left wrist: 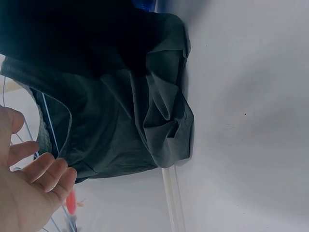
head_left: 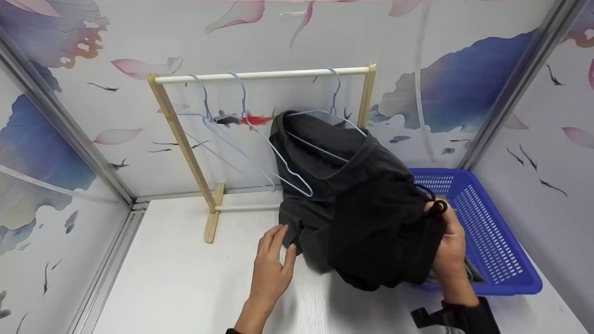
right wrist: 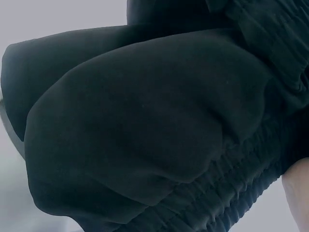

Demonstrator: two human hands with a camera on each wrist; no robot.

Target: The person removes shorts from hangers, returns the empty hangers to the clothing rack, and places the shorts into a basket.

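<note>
A black garment (head_left: 380, 232) with a gathered waistband and drawstring is gripped at its right end by the right hand (head_left: 449, 246); its folds fill most of the right wrist view. Behind it, a dark grey garment (head_left: 315, 171) hangs on a blue hanger (head_left: 335, 95) at the rack's right side. The left hand (head_left: 271, 273), fingers relaxed and spread, is beside the grey garment's lower left edge and holds nothing. In the left wrist view the left hand (left wrist: 34, 183) shows loosely bent fingers near the grey garment (left wrist: 120, 121). The right fingertips are hidden by cloth.
The wooden rack (head_left: 183, 139) carries two bare blue hangers (head_left: 242, 99) on its left half. A blue basket (head_left: 496, 232) with some cloth inside stands at the right, partly behind the right hand. Patterned walls with metal edges enclose the white table (head_left: 176, 278).
</note>
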